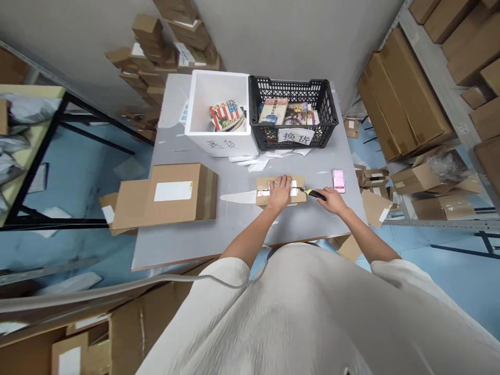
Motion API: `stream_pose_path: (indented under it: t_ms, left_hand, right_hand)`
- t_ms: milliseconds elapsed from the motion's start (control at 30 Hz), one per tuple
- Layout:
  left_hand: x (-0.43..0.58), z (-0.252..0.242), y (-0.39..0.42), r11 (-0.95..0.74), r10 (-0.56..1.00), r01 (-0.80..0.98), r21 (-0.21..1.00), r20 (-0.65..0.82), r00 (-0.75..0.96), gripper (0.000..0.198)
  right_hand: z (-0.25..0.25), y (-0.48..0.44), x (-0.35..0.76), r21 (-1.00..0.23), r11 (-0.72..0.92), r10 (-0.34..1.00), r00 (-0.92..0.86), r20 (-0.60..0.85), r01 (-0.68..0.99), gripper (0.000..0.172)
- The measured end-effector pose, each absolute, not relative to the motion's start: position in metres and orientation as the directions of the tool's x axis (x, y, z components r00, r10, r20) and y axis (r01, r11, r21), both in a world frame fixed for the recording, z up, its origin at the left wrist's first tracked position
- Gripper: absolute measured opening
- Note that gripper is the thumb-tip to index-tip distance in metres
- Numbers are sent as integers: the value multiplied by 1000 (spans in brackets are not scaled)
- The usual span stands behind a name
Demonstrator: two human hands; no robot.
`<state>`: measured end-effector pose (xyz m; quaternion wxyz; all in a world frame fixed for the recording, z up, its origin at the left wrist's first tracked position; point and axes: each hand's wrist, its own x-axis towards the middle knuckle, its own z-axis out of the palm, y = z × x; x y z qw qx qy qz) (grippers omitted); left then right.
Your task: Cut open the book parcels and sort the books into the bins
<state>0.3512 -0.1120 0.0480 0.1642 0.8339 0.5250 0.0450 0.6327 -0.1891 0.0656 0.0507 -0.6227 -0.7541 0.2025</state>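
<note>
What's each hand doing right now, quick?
Left hand: open, resting on the small cardboard box.
Right hand: closed, holding the black-and-yellow cutter.

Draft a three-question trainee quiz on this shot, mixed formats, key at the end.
1. True or false: the phone lies inside the black crate.
2. Fill in: the right hand holds a ______.
3. Which hand rests on the small box? A) right only B) left only C) both

Key:
1. False; it lies on the table.
2. Cutter, with a black-and-yellow handle.
3. B, the left hand.
</note>
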Motion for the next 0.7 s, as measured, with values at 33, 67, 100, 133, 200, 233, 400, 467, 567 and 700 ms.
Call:
stream_pose_path:
  t_ms: [33, 67, 100, 133, 200, 233, 400, 467, 567, 700]
  left_hand:
    - [351, 47, -113, -390, 893, 861, 326, -92, 440, 67]
    - [351, 46, -114, -388, 895, 860, 331, -87, 437, 68]
    - [351, 45, -114, -386, 897, 860, 334, -83, 435, 68]
    - [351, 44, -114, -384, 898, 860, 337, -80, 432, 69]
    - [351, 43, -114, -382, 900, 860, 338, -77, 429, 69]
    - [351, 42, -115, -381, 901, 861, 338, -75, 428, 69]
    - [350, 42, -116, -384, 901, 859, 339, -65, 428, 68]
    - [350, 43, -115, -385, 901, 856, 344, -62, 430, 67]
    - [349, 43, -115, -388, 899, 854, 347, -62, 434, 67]
    - [347, 41, -116, -391, 896, 851, 350, -66, 439, 66]
  right_hand:
    - [64, -190, 631, -374, 135, 962, -212, -173, 917, 48]
    - [62, -191, 630, -378, 127, 964, -203, -170, 917, 48]
    - [60, -191, 628, -381, 118, 967, -193, -165, 917, 49]
    - [58, -192, 626, -383, 110, 970, -183, -159, 917, 50]
    - [54, -193, 624, -389, 99, 976, -165, -141, 916, 51]
    - [52, -194, 624, -392, 97, 979, -159, -129, 915, 52]
    - [45, -200, 630, -418, 113, 984, -161, -80, 901, 54]
    - [42, -202, 633, -425, 115, 984, -161, -73, 898, 54]
    - [39, -203, 639, -444, 94, 992, -121, -33, 891, 56]
    - [42, -192, 653, -495, 0, 996, 43, 75, 869, 60]
